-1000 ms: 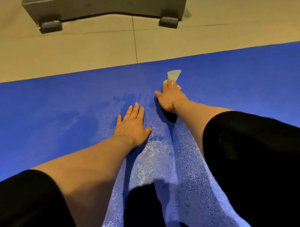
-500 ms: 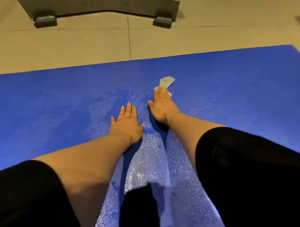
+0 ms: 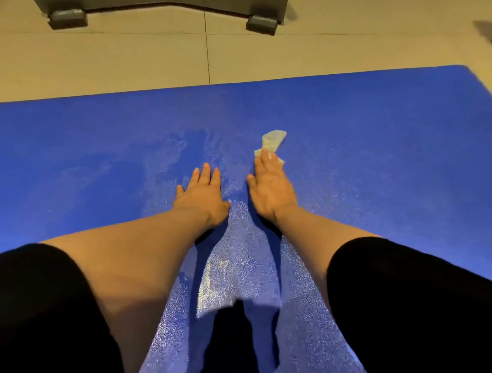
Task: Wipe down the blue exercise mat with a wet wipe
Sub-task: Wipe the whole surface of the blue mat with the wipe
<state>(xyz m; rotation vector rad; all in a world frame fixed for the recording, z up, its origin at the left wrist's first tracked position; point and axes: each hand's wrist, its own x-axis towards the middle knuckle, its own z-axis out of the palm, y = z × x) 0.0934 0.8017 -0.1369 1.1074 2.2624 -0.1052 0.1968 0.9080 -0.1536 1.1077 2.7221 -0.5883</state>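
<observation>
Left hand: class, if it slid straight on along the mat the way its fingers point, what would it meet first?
Probably nothing but mat: the left hand lies flat, fingers pointing toward the mat's far edge. Ahead is bare blue mat, then tiled floor. The wet wipe lies off to the right under the right hand.

Tiled floor w/ blue mat flat on it, grey base beyond.

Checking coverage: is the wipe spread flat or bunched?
Bunched: the wipe sticks out crumpled past the right hand's straight fingertips.
</observation>
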